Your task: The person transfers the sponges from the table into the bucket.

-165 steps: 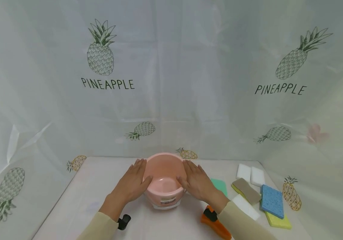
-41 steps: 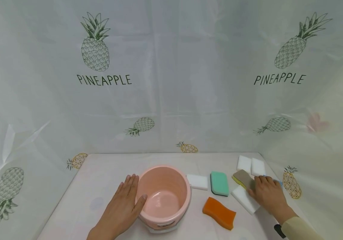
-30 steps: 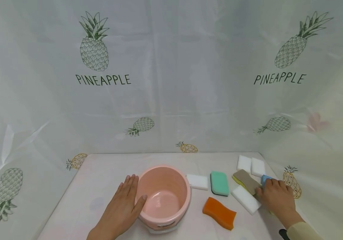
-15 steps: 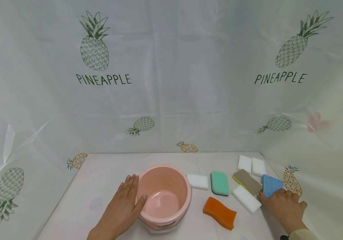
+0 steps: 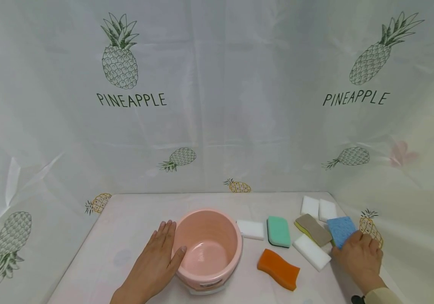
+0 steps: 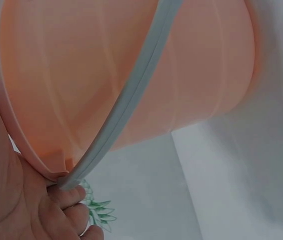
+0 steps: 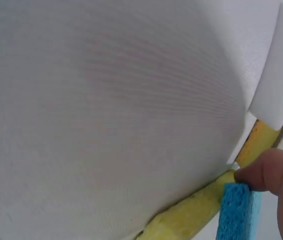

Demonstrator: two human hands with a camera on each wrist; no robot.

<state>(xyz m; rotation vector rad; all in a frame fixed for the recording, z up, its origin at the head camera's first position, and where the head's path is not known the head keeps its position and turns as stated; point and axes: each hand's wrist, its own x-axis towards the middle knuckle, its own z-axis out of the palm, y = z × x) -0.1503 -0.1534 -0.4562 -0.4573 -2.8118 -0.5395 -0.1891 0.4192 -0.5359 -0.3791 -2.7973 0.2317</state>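
A pink bucket (image 5: 206,274) with a grey handle (image 6: 126,102) stands upright on the table. My left hand (image 5: 154,261) lies along its left rim, fingers straight, the thumb over the edge. At the table's right side, my right hand (image 5: 361,257) pinches a blue sponge (image 5: 341,231) at its near end. In the right wrist view the thumb (image 7: 269,172) presses on the blue sponge's edge, while the other fingers are out of sight. A yellow sponge (image 7: 189,215) lies beneath, mostly hidden by the hand in the head view.
Between bucket and right hand lie an orange sponge (image 5: 278,270), a green sponge (image 5: 278,232) and a white sponge (image 5: 251,230). A grey-yellow sponge (image 5: 313,230) and another white one (image 5: 312,252) lie left of the blue sponge. Two white pieces (image 5: 310,207) sit behind.
The bucket has come nearer, and the right hand has left it for the sponges on the right. Lately the blue sponge has turned and shifted slightly left. The left hand stays on the rim.
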